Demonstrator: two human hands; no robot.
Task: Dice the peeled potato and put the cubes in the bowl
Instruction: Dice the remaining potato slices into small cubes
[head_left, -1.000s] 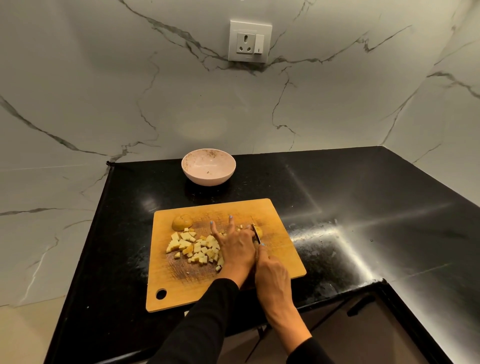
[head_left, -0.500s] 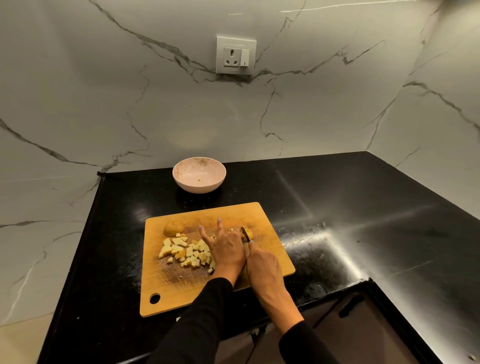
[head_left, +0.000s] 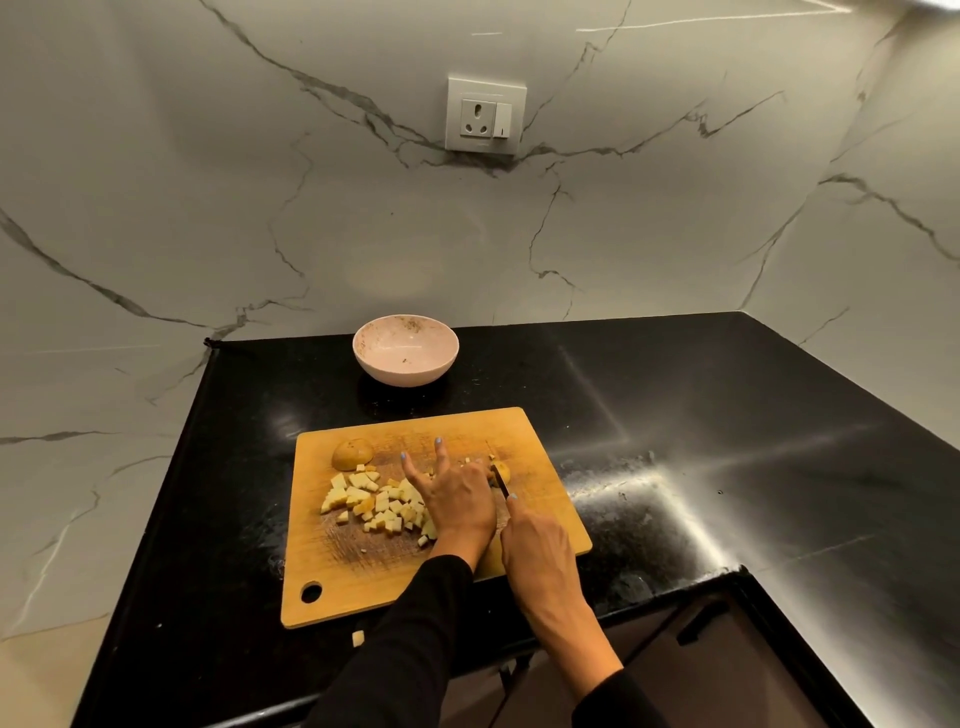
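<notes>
head view. a wooden cutting board (head_left: 332, 587) lies on the black bench (head_left: 727, 467), near its front edge and towards the left end. on the board's left half sits a loose heap of pale yellow potato cubes (head_left: 376, 501), small and roughly even, some stacked on others. a rounded potato end piece (head_left: 352, 452) rests apart from the heap, near the board's far left corner. one stray cube (head_left: 358, 638) lies on the bench just off the board's front edge. the left hand (head_left: 457, 501) is over the middle of the board with two fingers raised and spread; its other fingers curl down onto a small remaining potato piece (head_left: 504, 472), mostly hidden. the right hand (head_left: 537, 553) grips a knife (head_left: 501, 477), forefinger laid along the back of the blade, the handle hidden in the palm; the blade stands at the remaining piece. a pink bowl (head_left: 405, 349) stands on the bench beyond the board, near the back wall, holding only a few specks. a wall socket (head_left: 486, 116) is on the marble wall above. compared with half a second ago, hands, knife, heap and bowl keep the same arrangement; only the camera's framing differs.
</notes>
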